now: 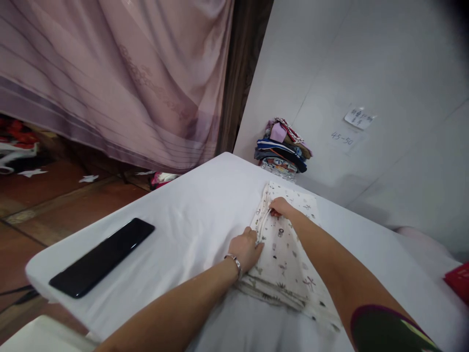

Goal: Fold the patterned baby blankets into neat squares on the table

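Note:
A folded white cloth with small printed figures (289, 254) lies on the white-covered table (190, 215). My left hand (246, 248), with a bracelet on the wrist, grips the cloth's left edge with its fingers curled round it. My right hand (280, 207) pinches the same edge farther back, near the far corner. Both forearms reach in from the bottom of the view.
A black phone (103, 257) lies on the table's left part near the edge. A stack of folded clothes (283, 149) sits at the far end against the white wall. A pink curtain (120, 73) hangs at the left. A red object (458, 281) shows at the right edge.

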The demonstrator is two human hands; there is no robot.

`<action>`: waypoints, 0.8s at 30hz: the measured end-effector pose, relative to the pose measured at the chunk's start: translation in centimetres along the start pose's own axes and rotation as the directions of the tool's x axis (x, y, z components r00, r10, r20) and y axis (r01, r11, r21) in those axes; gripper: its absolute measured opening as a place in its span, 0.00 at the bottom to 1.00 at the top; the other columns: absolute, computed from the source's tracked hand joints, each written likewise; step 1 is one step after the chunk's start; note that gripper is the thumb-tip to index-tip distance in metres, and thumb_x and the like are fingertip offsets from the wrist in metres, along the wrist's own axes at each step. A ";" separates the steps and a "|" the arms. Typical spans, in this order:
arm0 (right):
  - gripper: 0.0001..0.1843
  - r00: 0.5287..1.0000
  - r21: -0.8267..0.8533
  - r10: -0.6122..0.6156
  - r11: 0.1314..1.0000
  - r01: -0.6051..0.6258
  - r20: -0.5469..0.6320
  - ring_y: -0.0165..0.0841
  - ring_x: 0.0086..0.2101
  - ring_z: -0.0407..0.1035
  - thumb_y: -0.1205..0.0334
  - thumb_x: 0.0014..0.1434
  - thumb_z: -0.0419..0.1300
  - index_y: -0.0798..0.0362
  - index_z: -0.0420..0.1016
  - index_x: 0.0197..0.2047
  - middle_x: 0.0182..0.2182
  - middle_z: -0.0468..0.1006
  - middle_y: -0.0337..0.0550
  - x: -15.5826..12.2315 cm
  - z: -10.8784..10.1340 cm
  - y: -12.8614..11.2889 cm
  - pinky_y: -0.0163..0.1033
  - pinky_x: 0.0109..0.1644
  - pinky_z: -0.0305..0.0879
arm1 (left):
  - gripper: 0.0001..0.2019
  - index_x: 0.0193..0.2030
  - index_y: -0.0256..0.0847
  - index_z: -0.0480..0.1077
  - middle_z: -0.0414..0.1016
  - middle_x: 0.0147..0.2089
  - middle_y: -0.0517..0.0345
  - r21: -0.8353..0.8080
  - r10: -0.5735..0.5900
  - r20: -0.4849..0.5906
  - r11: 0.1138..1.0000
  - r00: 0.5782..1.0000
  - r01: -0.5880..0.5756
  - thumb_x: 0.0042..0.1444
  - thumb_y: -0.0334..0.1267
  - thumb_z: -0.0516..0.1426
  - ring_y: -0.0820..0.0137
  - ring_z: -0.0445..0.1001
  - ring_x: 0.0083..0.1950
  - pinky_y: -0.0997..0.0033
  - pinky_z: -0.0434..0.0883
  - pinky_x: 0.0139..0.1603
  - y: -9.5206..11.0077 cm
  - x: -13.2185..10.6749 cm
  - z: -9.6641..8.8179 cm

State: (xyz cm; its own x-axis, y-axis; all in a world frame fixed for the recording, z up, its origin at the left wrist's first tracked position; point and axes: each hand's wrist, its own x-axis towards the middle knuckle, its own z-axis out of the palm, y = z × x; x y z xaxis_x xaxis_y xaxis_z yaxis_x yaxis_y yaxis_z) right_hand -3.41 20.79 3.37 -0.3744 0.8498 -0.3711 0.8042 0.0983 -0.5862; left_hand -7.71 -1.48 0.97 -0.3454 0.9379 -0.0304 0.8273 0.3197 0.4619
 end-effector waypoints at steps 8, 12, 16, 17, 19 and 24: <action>0.06 1.000 0.087 0.023 0.996 -0.021 -0.017 0.26 0.16 0.66 0.74 0.50 0.55 0.58 0.68 0.23 0.11 0.68 0.37 -0.2 0.8 -1.0 0.28 0.22 0.63 | 0.10 0.37 0.41 0.66 0.68 0.45 0.54 0.031 0.025 -0.049 0.999 0.998 -0.023 0.55 0.41 0.47 0.67 0.73 0.37 0.68 0.67 0.34 -0.1 0.1 0.4; 0.05 0.998 0.048 0.059 0.997 -0.058 -0.020 0.27 0.15 0.66 0.74 0.50 0.55 0.59 0.68 0.25 0.11 0.67 0.37 0.4 1.6 -1.2 0.29 0.23 0.66 | 0.11 0.37 0.40 0.67 0.69 0.44 0.53 0.040 0.030 -0.059 0.999 0.998 -0.028 0.54 0.41 0.47 0.66 0.73 0.36 0.68 0.66 0.32 -0.1 0.2 0.6; 0.02 0.994 -0.058 0.110 0.992 -0.111 -0.025 0.30 0.14 0.65 0.71 0.48 0.59 0.61 0.70 0.26 0.09 0.66 0.39 1.2 1.8 -1.8 0.32 0.20 0.66 | 0.11 0.36 0.40 0.67 0.69 0.43 0.54 0.043 0.035 -0.061 0.999 0.998 -0.032 0.55 0.42 0.47 0.66 0.73 0.36 0.67 0.67 0.33 -0.2 0.1 0.7; 0.03 0.993 -0.090 0.119 0.989 -0.120 -0.024 0.32 0.14 0.66 0.70 0.47 0.60 0.62 0.71 0.26 0.09 0.66 0.40 1.4 1.8 -2.0 0.33 0.19 0.66 | 0.11 0.36 0.40 0.67 0.69 0.44 0.54 0.042 0.038 -0.061 0.998 0.997 -0.036 0.55 0.42 0.47 0.66 0.73 0.36 0.67 0.67 0.33 -0.2 0.1 0.7; 0.05 0.991 -0.148 0.135 0.980 -0.137 -0.019 0.34 0.14 0.66 0.69 0.45 0.63 0.63 0.72 0.26 0.08 0.66 0.41 1.6 1.7 -2.2 0.34 0.18 0.65 | 0.11 0.37 0.41 0.66 0.69 0.44 0.55 0.039 0.049 -0.062 0.998 0.997 -0.047 0.55 0.43 0.47 0.66 0.73 0.36 0.67 0.67 0.33 -0.1 0.1 0.6; 0.09 0.987 -0.190 0.164 0.969 -0.160 0.004 0.33 0.15 0.67 0.65 0.45 0.65 0.63 0.72 0.27 0.10 0.68 0.42 1.5 1.3 -2.3 0.31 0.18 0.65 | 0.11 0.40 0.42 0.65 0.68 0.46 0.54 0.033 0.055 -0.035 0.998 0.998 -0.053 0.56 0.42 0.47 0.66 0.73 0.38 0.67 0.67 0.35 0.1 -0.1 0.2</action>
State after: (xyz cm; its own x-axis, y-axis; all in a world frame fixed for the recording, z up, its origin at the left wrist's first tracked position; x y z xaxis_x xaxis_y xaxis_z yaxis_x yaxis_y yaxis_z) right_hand -6.44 21.14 3.23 -0.2397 0.8522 -0.4650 0.9265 0.0577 -0.3719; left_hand -7.52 -1.50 0.87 -0.3150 0.9488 0.0258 0.8587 0.2733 0.4336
